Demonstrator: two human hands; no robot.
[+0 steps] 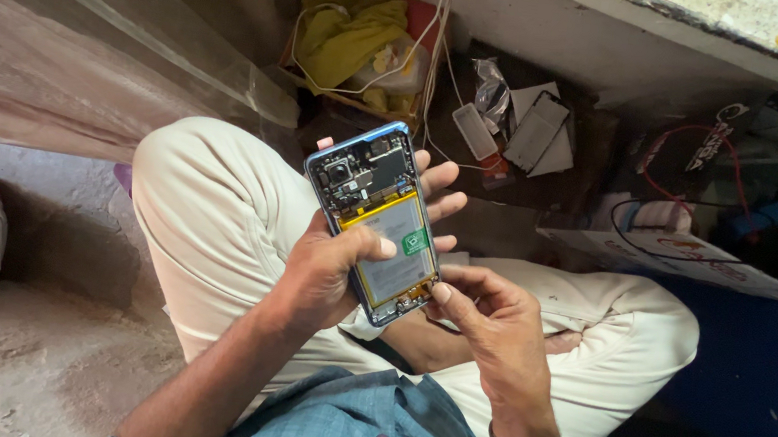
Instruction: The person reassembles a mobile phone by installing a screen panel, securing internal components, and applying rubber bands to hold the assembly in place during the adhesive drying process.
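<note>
Dusty floor, cluttered shelf far right; person sits cross-legged. Left hand (330, 266) is closed round an opened phone (375, 217) over the lap, long axis running near-right to far-left. Right hand (485, 317), fingers curled and holding nothing, touches the phone's near end with a fingertip.

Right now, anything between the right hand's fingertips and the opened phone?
Nothing. In the head view the right hand has its fingertips directly on the lower right edge of the opened phone, while the left hand grips it, thumb across the battery.
</note>
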